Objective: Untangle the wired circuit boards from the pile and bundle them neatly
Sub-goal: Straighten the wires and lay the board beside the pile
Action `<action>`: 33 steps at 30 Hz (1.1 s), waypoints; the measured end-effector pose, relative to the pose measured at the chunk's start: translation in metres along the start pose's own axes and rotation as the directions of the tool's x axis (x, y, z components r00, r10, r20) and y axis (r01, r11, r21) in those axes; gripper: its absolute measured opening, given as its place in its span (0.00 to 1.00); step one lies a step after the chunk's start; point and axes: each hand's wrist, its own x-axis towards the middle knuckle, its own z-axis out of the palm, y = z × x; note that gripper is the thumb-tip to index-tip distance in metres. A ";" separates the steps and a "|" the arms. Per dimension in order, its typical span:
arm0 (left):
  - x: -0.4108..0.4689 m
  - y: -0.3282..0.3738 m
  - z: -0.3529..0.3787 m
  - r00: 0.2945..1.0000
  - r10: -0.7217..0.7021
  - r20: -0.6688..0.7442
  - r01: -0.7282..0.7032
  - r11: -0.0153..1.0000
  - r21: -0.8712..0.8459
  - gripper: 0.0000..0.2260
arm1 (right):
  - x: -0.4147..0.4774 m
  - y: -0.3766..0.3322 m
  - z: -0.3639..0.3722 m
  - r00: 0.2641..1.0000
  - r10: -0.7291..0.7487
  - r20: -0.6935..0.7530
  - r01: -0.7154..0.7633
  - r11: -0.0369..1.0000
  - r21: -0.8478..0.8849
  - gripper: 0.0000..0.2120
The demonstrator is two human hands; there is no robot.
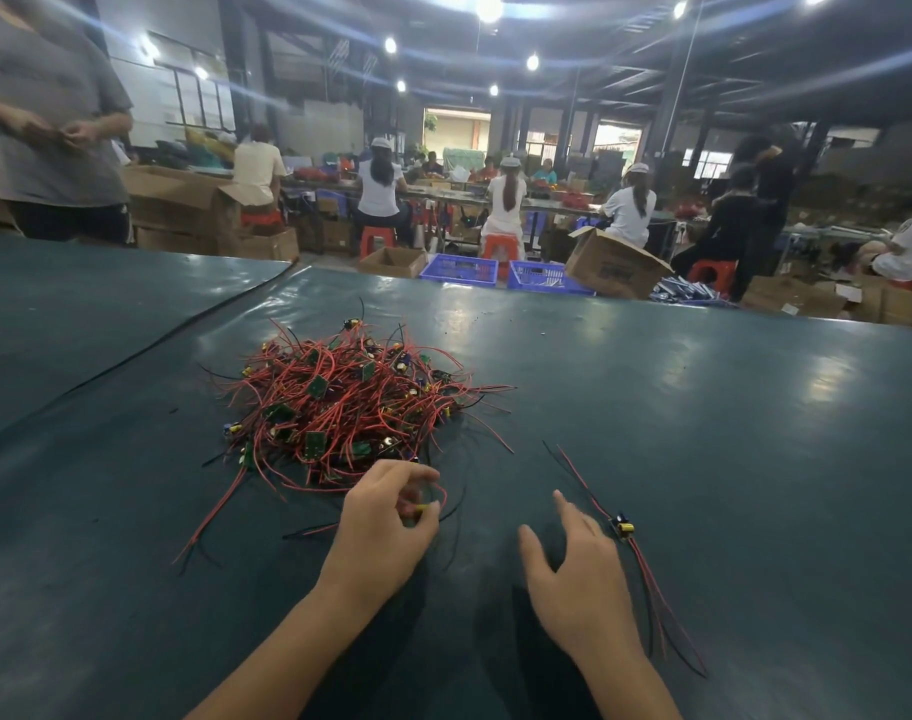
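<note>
A tangled pile of small green circuit boards (pixel 339 402) with red and black wires lies on the dark green table (pixel 703 433). At the pile's near edge my left hand (pixel 386 522) pinches one wired board with a yellow part, its wires trailing back toward the heap. My right hand (pixel 578 579) hovers over the table with fingers spread and holds nothing. Just to its right lies a separated wired board (pixel 623 527), its red and black wires stretched out along the table.
A black seam or cord (pixel 158 340) runs diagonally across the table at the left. A person in a grey shirt (pixel 48 116) stands at the far left edge. Beyond the table are cardboard boxes, blue crates (pixel 459 267) and seated workers.
</note>
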 end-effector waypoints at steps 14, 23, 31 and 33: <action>-0.010 0.017 0.012 0.959 0.282 -0.005 -0.268 0.905 -0.330 0.07 | -0.021 -0.044 0.013 0.985 0.056 0.163 -0.162 0.611 0.775 0.09; -0.013 0.020 0.010 0.938 0.304 0.168 -0.272 0.943 -0.190 0.15 | -0.014 -0.039 0.005 0.963 0.262 -0.069 -0.064 0.467 0.882 0.06; -0.014 0.020 0.021 0.953 -0.008 0.302 0.146 0.887 -0.438 0.20 | -0.021 -0.046 0.007 0.992 0.126 0.026 -0.085 0.496 0.864 0.07; -0.011 0.021 0.019 0.978 -0.046 0.201 0.137 0.874 -0.466 0.12 | -0.023 -0.047 0.009 0.994 0.089 0.064 -0.102 0.540 0.835 0.08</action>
